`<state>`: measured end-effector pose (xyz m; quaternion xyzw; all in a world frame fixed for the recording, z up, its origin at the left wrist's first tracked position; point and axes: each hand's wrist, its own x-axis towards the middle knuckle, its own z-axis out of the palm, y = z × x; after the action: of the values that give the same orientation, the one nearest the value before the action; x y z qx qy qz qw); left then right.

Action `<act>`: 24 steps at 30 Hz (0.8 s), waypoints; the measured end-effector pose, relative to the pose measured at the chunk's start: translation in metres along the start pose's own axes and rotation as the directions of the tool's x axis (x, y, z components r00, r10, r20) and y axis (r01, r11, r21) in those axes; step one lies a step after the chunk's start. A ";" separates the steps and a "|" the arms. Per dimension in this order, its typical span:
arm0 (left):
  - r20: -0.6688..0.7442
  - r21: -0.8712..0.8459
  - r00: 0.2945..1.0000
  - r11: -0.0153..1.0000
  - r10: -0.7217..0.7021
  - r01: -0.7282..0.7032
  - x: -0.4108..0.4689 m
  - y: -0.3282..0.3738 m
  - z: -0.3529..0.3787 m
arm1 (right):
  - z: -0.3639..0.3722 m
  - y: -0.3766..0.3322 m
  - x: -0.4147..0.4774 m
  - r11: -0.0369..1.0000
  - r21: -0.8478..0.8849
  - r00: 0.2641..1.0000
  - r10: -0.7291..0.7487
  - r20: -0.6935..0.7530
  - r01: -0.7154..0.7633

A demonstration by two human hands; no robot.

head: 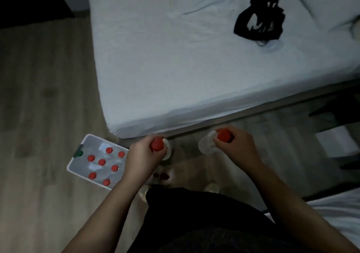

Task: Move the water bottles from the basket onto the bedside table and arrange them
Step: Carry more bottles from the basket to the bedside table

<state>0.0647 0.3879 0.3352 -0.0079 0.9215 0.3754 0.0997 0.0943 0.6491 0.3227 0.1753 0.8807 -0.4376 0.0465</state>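
I look straight down in dim light. My left hand [143, 151] grips the neck of a clear water bottle with a red cap [157, 144]. In the same way, my right hand [236, 145] holds a second clear, red-capped bottle [207, 145]. Both bottles hang over the floor beside the bed's corner. To the left of my left hand, a white basket [75, 162] stands on the floor with several more red-capped bottles [101, 162] upright inside. The bedside table is not clearly in view.
A bed with a pale sheet [194, 58] fills the upper middle, and a black bag [259, 19] lies on it. Wooden floor [44, 97] spreads to the left. A second bed edge [341, 213] shows at the lower right. Dark furniture [339, 108] stands at the right.
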 end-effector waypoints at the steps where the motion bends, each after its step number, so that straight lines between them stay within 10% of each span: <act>1: -0.008 -0.033 1.000 0.999 -0.018 0.017 0.000 0.014 0.014 | -0.018 0.015 -0.002 1.000 0.009 1.000 0.007 -0.019 -0.007; 24: 0.389 -0.100 0.864 0.947 0.318 -0.304 0.069 0.264 0.245 | -0.239 0.236 -0.067 0.871 0.298 0.774 0.486 -0.405 -0.391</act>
<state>0.0174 0.7520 0.3334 0.2159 0.8638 0.3962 0.2242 0.2564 0.9498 0.3068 0.4803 0.7518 -0.4440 -0.0835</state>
